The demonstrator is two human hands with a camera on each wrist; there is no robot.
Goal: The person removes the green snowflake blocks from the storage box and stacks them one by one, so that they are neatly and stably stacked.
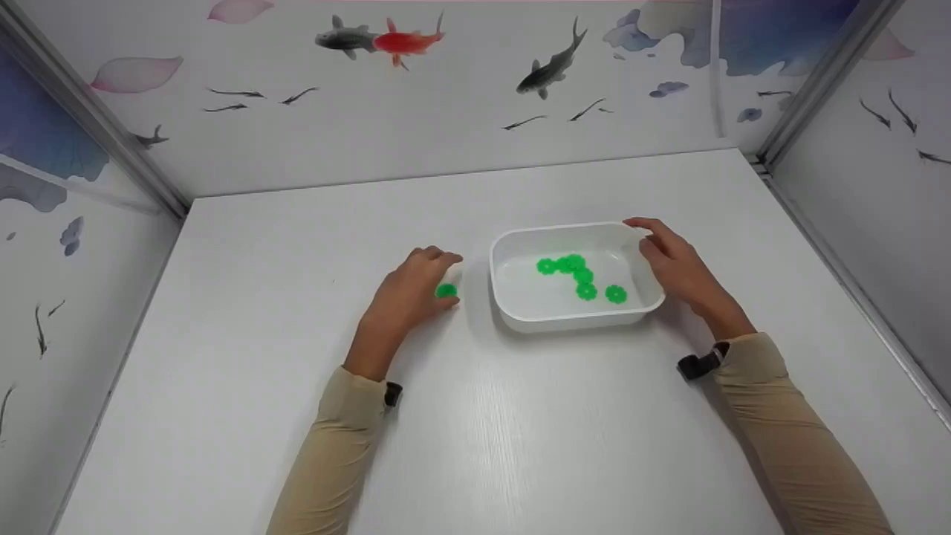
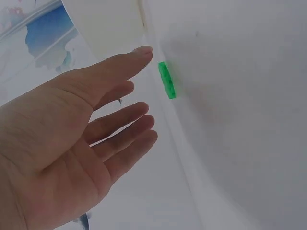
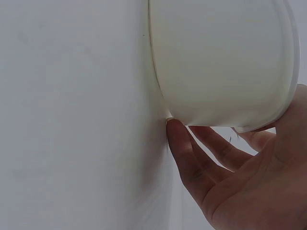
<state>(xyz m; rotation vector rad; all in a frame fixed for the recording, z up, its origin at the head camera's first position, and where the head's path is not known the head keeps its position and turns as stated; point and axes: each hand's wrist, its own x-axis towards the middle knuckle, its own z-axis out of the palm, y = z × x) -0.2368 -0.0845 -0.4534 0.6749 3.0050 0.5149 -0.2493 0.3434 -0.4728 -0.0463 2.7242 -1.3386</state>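
Head view: loose disc (image 1: 446, 290) could skid from under the fingers

Lying thin and flat on the desk (image 1: 446, 446), just left of the tub (image 1: 568, 322), the disc offers little edge, so a fingertip landing on top could push it away rather than lift it. A hard pull by the right hand (image 1: 682, 271) might tilt the tub and slide the green pieces (image 1: 584, 276) inside it.

The left hand (image 1: 409, 290) is loosely spread, thumb and fingers apart around the disc; its wrist view shows a gap, so it holds nothing. The right grips the tub's right end, thumb at the rim, fingers against the outer wall.
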